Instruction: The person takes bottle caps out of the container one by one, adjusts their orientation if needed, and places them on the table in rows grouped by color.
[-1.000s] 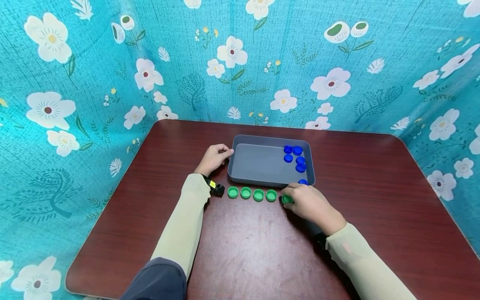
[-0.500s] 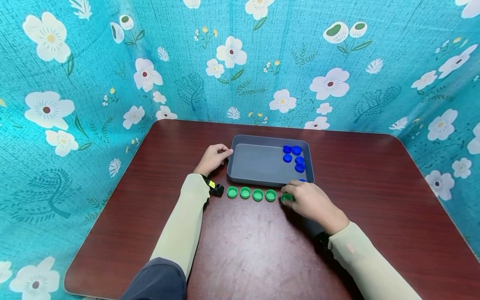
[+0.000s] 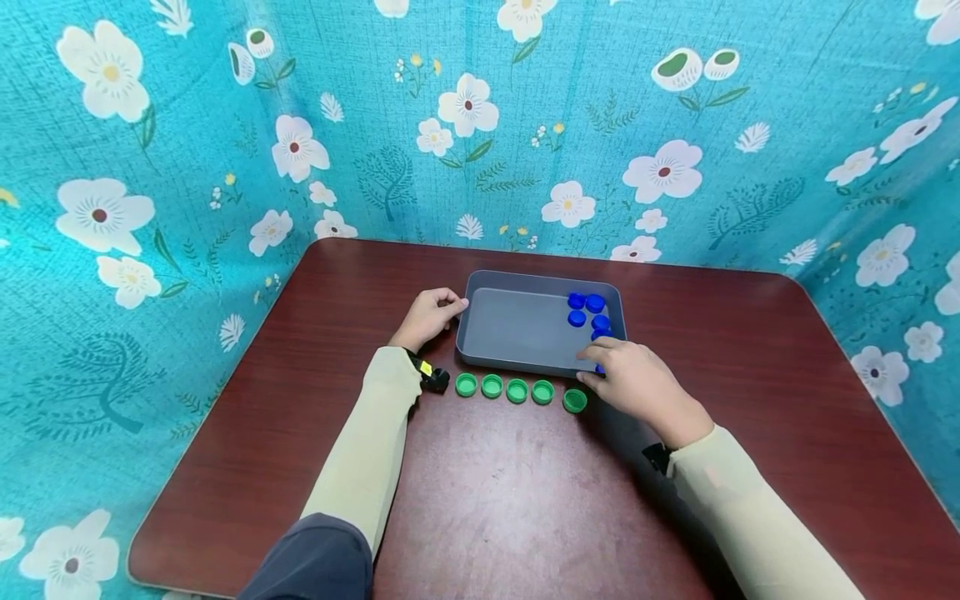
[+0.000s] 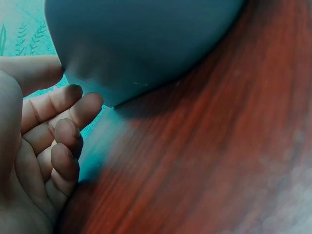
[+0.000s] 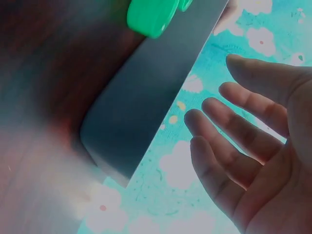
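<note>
A shallow grey tray (image 3: 517, 325) lies on the dark red-brown table. My left hand (image 3: 429, 318) is at its left edge. In the left wrist view the thumb (image 4: 39, 70) meets the tray's rim, while the other fingers curve loosely below and pinch nothing. Over the tray's near right corner is my right hand (image 3: 637, 383); in the right wrist view its fingers (image 5: 219, 170) are spread and hold nothing. In front of the tray stands a row of several green bottle caps (image 3: 516, 391), hollow side up. Several blue caps (image 3: 577, 318) sit at the tray's right end, some partly hidden by my right hand.
A turquoise flowered cloth (image 3: 465, 167) hangs behind and at both sides of the table (image 3: 480, 500). Black straps with small devices (image 3: 433, 379) are on the wrists. Bare table surrounds the tray and the cap row.
My right hand has let go of the rightmost green cap and risen back and slightly right over the tray's corner. The cap stays at the row's end. The left hand keeps its place.
</note>
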Demonstrator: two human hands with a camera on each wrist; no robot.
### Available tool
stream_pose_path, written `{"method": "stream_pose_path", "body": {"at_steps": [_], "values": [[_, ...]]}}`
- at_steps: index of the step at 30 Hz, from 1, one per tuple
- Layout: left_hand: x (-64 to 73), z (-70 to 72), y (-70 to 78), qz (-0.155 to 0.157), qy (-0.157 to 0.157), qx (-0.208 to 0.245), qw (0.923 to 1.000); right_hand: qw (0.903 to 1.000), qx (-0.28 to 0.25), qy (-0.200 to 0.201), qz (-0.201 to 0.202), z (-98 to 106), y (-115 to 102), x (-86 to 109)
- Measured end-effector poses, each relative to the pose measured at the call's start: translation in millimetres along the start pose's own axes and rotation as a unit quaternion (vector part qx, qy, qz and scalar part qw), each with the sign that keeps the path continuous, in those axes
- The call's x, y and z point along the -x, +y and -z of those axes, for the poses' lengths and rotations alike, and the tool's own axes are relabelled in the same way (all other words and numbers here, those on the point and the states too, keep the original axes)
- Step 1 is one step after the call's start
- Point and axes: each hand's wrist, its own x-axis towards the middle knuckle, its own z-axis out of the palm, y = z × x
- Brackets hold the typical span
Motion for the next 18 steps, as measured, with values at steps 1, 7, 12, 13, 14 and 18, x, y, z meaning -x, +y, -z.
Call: {"method": "stream_pose_path", "body": {"at_steps": [1,7,12,13,14,18], "values": [[0.1,-0.1,0.1,0.001,0.0,-0.002,1.0,1.0,0.001,0.001,-0.003,0,2,-1.2],[0.0,-0.2,0.2,0.003,0.004,-0.007,1.0,0.9997,-0.002,-0.013,-0.022,1,16,-9.2],[0.2,0.0,0.9,0.006,0.005,-0.005,1.0,0.9982,0.004,-0.031,-0.051,3,24,-16.3],[0.3,0.0,1.3,0.007,0.005,-0.006,0.9999,0.9979,0.006,-0.034,-0.055,3,25,-17.5],[0.5,0.0,1.6,0.008,0.005,-0.007,0.9999,0.9976,0.008,-0.036,-0.058,4,26,-18.8],[1.1,-0.1,2.3,0.012,0.005,-0.011,0.9999,0.9967,0.015,-0.041,-0.068,4,32,-23.9]]}}
